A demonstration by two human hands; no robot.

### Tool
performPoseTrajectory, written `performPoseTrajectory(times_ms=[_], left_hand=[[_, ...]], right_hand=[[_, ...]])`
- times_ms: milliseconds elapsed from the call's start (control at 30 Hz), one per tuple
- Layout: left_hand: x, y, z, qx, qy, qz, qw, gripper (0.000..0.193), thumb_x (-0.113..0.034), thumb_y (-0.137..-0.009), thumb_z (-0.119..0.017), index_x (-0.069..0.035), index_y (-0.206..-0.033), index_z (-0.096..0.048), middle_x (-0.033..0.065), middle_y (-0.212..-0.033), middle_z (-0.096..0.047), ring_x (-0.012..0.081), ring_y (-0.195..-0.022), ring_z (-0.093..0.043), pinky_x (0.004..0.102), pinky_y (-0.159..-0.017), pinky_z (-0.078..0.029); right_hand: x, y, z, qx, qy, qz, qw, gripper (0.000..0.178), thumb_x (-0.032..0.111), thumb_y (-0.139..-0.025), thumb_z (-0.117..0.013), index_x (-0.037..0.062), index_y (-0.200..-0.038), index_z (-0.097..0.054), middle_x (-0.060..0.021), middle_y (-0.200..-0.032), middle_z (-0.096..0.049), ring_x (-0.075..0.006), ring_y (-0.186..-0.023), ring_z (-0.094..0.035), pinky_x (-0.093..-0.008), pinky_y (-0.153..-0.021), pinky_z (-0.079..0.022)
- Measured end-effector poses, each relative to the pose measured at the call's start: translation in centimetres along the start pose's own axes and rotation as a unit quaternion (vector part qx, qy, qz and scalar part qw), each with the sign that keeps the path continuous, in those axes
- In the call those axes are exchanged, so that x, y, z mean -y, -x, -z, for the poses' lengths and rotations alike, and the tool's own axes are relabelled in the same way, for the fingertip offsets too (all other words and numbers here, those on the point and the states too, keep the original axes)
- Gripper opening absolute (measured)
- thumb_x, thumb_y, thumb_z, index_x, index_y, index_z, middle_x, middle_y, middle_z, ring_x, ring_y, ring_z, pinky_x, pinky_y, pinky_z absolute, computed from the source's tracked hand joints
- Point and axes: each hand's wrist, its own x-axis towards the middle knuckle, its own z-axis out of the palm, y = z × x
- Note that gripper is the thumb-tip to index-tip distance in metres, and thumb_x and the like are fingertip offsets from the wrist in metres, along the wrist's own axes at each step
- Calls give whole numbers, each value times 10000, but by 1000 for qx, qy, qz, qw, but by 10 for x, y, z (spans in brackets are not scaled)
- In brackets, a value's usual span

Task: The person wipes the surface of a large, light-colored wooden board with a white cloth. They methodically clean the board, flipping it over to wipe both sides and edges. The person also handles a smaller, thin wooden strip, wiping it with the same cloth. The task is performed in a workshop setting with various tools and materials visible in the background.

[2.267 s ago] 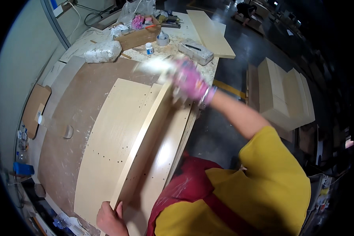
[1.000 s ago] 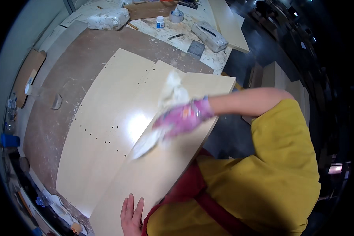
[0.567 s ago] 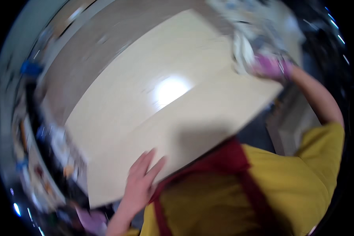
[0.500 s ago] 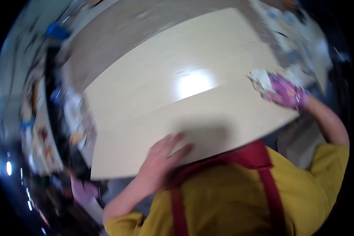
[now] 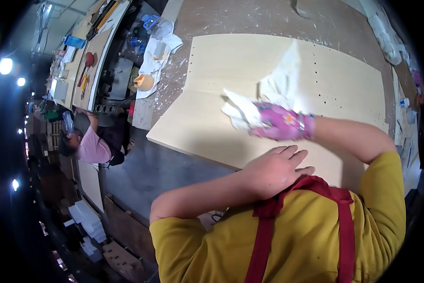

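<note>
A pale wood-coloured panel with small dark holes lies flat before me; a step shows at its left edge, and I cannot tell whether two boards lie together. My right hand, in a pink flowered glove, is closed on a white cloth against the panel. One end of the cloth flares out beyond the glove. Bare, my left hand lies at the panel's near edge, close to my red apron, with fingers stretched out and nothing in them.
Under the panel is a brown, white-flecked worktable. To its left sit an orange cup-like container, a clear bottle with a blue cap and white sheeting. A person in pink is near another bench at the left.
My right hand has swept the cloth from the panel's right side toward its middle. The view has turned, and my left hand still rests at the near edge.
</note>
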Motion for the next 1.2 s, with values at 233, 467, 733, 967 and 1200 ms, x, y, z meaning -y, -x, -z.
performPoseTrajectory(times_ms=[233, 467, 733, 967, 1200], left_hand=[[2, -20, 41, 88, -16, -23, 996, 401, -92, -818, -429, -13, -1210, -457, 216, -1173, -509, 340, -1063, -521, 380, -858, -464], [62, -97, 113, -52, -74, 50, 995, 351, -315, -786, -570, -81, -1048, -585, 154, -769, -626, 332, -758, -605, 428, -691, -473], [140, -156, 65, -137, -107, 93, 980, 428, -471, -810, -520, -71, -931, -615, 141, -862, -627, 325, -830, -588, 427, -713, -467], [142, -149, 18, -99, -189, 41, 976, 275, -352, -756, -612, -87, -830, -609, 122, -934, -605, 294, -906, -561, 382, -721, -458], [278, -67, 44, -379, -110, 243, 886, 546, -237, -805, -576, 3, -1263, -400, 200, -1308, -383, 332, -1215, -358, 393, -1018, -279]], right_hand=[[55, 89, 120, 42, -349, -371, 859, 370, 378, -848, -576, 83, -1069, -611, -67, -964, -601, -129, -906, -555, -278, -741, -457], [87, 271, 231, -431, 147, -315, 833, 327, 286, -906, -507, 38, -1103, -586, -53, -1080, -587, -131, -981, -525, -261, -893, -392], [-61, 314, 167, -380, 376, -322, 781, 262, 227, -860, -547, 25, -1021, -590, -183, -925, -599, -336, -835, -568, -384, -741, -441], [-65, 294, 130, -313, 351, -436, 767, 365, 301, -815, -543, 13, -1037, -574, -215, -919, -604, -388, -842, -570, -444, -743, -452], [-35, 265, 117, -281, 347, -387, 807, 290, 293, -774, -526, 42, -913, -569, -219, -924, -566, -384, -847, -548, -481, -755, -420]])
